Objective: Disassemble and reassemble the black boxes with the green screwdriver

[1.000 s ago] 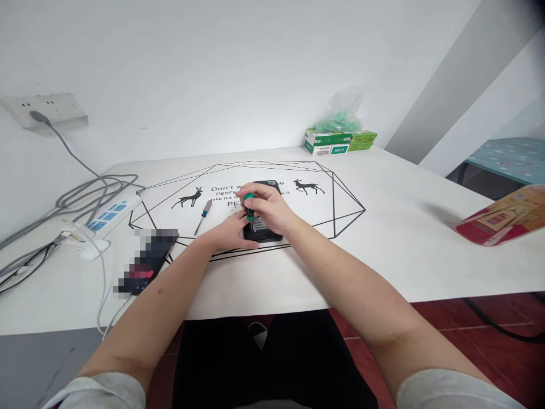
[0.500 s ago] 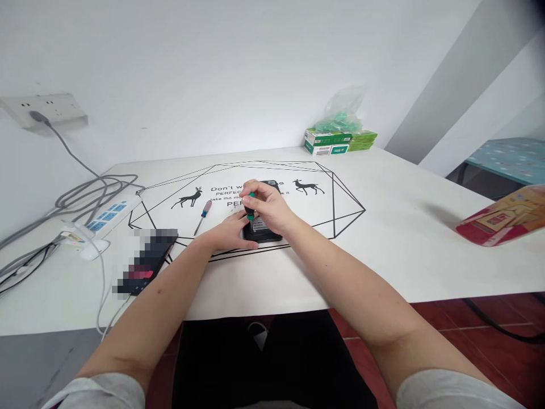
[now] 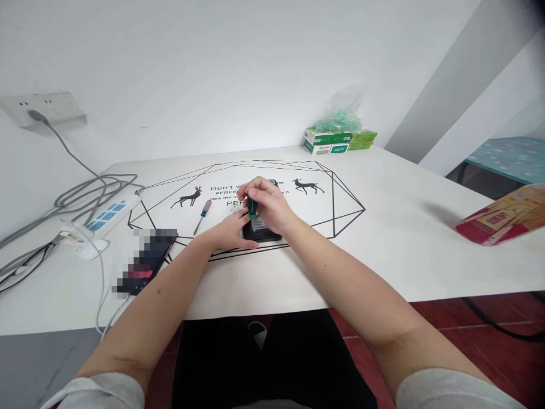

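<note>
My right hand [image 3: 270,204] is closed around the black and green handle of a screwdriver [image 3: 252,208], held upright with its lower end over a black phone [image 3: 272,236]. The phone lies flat on the mat, a pale printed label showing on its back, and my right hand hides much of its far part. My left hand [image 3: 232,232] grips the phone's left side, the thumb along its near edge and the fingers close to the screwdriver. To the left, a second screwdriver [image 3: 203,216] with a clear and blue handle rests on the mat.
A second phone [image 3: 155,255], partly pixelated, lies near my left forearm. Beside it are a power strip [image 3: 111,216], a white charger [image 3: 93,249] and grey cables. Green boxes [image 3: 327,139] under a plastic bag stand by the wall. A red and yellow packet [image 3: 502,218] sits at right.
My right hand has shifted slightly and its fingers have turned around the screwdriver handle, which shows more of its black and green side. My left hand and the phone stay in place.
</note>
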Demonstrator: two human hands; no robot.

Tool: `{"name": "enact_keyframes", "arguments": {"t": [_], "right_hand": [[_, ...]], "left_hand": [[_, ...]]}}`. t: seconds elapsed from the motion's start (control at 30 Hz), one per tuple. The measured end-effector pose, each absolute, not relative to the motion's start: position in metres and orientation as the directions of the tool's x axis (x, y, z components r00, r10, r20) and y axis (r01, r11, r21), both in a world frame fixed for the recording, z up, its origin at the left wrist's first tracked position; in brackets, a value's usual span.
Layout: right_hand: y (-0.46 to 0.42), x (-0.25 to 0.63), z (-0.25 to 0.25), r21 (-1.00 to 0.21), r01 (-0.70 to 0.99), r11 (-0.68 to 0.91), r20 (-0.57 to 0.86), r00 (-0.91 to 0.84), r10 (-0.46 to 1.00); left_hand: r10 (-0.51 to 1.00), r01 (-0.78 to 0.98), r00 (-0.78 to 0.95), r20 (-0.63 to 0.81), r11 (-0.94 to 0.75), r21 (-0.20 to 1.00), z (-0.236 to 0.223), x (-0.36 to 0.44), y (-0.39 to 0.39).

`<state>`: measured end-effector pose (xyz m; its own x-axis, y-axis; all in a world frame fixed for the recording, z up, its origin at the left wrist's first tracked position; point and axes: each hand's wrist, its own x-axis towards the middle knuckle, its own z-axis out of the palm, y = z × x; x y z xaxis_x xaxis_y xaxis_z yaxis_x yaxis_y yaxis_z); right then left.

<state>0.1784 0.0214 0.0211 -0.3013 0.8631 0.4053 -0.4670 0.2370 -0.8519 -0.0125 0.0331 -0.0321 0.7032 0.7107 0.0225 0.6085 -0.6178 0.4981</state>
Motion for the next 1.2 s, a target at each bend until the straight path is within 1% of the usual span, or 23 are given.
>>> {"name": "enact_keyframes", "arguments": {"t": [0.1,0.2,0.27,0.43,0.5,0.57,0.7,0.8,0.9,0.97,1.13,1.2], "right_hand": [[0.0214,0.1782,0.0202,-0.857,-0.421,0.297,0.440,-0.297,0.847],[0.0227,0.1810,0.0194,-0.864,-0.405,0.300,0.446,-0.336,0.830],[0.0234,0.1833,0.0196,-0.856,-0.423,0.298,0.457,-0.347,0.819],[0.0216,0.1854,0.0230,-0.862,-0.488,0.141,0.369,-0.412,0.833],[0.0200,0.1839,0.0238,-0.865,-0.490,0.114,0.351,-0.425,0.834],[0.0191,0.1814,0.0235,-0.866,-0.477,0.151,0.367,-0.401,0.839],[0.0208,0.1782,0.0201,-0.860,-0.427,0.281,0.439,-0.335,0.834],[0.0232,0.1795,0.0175,-0.873,-0.420,0.247,0.410,-0.360,0.838],[0.0233,0.1803,0.0166,-0.869,-0.470,0.156,0.361,-0.386,0.849],[0.0222,0.1794,0.0169,-0.855,-0.502,0.127,0.354,-0.388,0.851],[0.0209,0.1784,0.0171,-0.865,-0.440,0.243,0.412,-0.343,0.844],[0.0214,0.1797,0.0167,-0.873,-0.433,0.226,0.398,-0.361,0.843]], "left_hand": [[0.710,0.603,0.704,0.019,-0.612,0.511,-0.0319,-0.0126,0.0336],[0.713,0.601,0.701,0.018,-0.605,0.522,-0.0311,-0.0128,0.0328],[0.714,0.603,0.700,0.015,-0.602,0.524,-0.0305,-0.0131,0.0319],[0.707,0.596,0.707,0.022,-0.612,0.520,-0.0310,-0.0135,0.0318],[0.710,0.602,0.704,0.017,-0.610,0.515,-0.0312,-0.0134,0.0323],[0.715,0.613,0.699,0.007,-0.604,0.509,-0.0310,-0.0132,0.0326],[0.727,0.632,0.687,-0.018,-0.585,0.508,-0.0300,-0.0134,0.0324],[0.714,0.611,0.701,0.002,-0.601,0.515,-0.0304,-0.0137,0.0322],[0.715,0.605,0.699,0.022,-0.607,0.515,-0.0317,-0.0136,0.0324],[0.718,0.608,0.695,0.028,-0.608,0.511,-0.0323,-0.0131,0.0328],[0.739,0.645,0.674,-0.020,-0.574,0.504,-0.0308,-0.0118,0.0326],[0.738,0.642,0.675,-0.017,-0.576,0.505,-0.0300,-0.0116,0.0321]]}}
